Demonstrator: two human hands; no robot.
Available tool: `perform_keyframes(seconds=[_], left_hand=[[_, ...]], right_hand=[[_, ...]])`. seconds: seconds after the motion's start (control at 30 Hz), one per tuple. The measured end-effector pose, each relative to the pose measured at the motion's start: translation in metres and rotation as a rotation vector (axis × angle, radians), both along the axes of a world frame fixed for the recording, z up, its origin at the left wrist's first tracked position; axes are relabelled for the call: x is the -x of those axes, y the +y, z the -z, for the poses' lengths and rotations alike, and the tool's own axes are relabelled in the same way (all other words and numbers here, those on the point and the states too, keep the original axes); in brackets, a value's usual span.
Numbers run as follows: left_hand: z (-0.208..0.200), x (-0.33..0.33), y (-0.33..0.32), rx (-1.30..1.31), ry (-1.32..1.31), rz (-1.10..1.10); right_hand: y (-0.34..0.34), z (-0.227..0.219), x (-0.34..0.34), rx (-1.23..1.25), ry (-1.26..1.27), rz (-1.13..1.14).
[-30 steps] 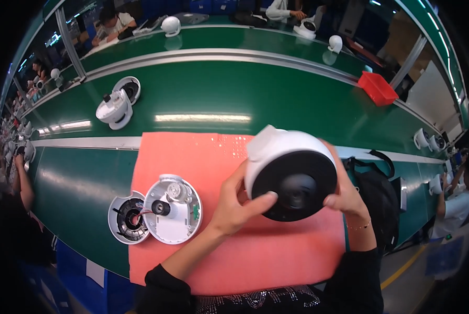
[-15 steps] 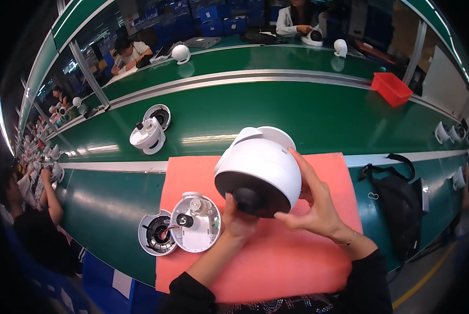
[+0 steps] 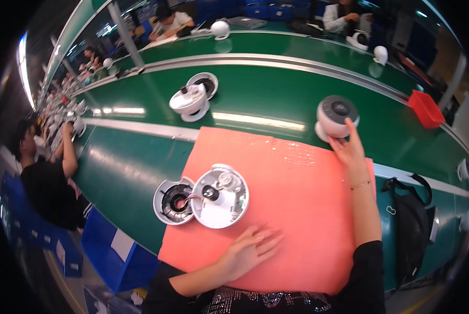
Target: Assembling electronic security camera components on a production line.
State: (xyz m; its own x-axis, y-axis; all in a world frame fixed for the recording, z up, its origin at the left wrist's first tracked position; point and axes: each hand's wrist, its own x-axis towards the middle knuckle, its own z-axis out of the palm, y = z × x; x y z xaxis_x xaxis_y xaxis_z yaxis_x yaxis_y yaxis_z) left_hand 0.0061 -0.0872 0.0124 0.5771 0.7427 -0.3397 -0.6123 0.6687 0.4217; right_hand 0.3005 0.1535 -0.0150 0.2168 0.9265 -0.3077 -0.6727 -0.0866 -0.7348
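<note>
On the green belt (image 3: pixel 140 172) just past the far right corner of the pink mat (image 3: pixel 292 209), the white dome camera (image 3: pixel 337 116) sits with its dark face up. Right hand (image 3: pixel 349 152) reaches out to it, fingers nearly straight, fingertips touching its near side, not wrapped around it. Left hand (image 3: pixel 247 251) lies flat on the mat's near edge, fingers spread, holding nothing. Open round base (image 3: pixel 220 196) and its ring (image 3: pixel 174 200) rest at the mat's left edge, joined by wires.
</note>
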Motion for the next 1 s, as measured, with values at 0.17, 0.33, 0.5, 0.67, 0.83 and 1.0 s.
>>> perform_keyframes(seconds=[0.17,0.33,0.5,0.67,0.83,1.0], left_hand=[[0.026,0.055,-0.033,0.064,-0.091,-0.360],[0.022,0.074,-0.002,-0.030,0.126,-0.586],[0.024,0.105,0.016,-0.145,0.172,-0.757],[0.026,0.146,0.055,-0.200,0.121,-0.837],[0.028,0.178,0.094,-0.190,0.106,-0.948],[0.017,0.143,0.095,-0.123,0.135,-0.901]], right_hand=[[-0.019,-0.011,0.035,0.013,-0.056,-0.009],[-0.029,0.001,0.070,0.098,0.042,-0.079],[-0.043,0.015,0.082,0.049,-0.057,-0.162],[-0.037,0.015,0.072,-0.062,-0.133,-0.252],[-0.039,0.021,0.078,-0.118,-0.209,-0.280],[-0.038,0.021,0.070,-0.141,-0.252,-0.290]])
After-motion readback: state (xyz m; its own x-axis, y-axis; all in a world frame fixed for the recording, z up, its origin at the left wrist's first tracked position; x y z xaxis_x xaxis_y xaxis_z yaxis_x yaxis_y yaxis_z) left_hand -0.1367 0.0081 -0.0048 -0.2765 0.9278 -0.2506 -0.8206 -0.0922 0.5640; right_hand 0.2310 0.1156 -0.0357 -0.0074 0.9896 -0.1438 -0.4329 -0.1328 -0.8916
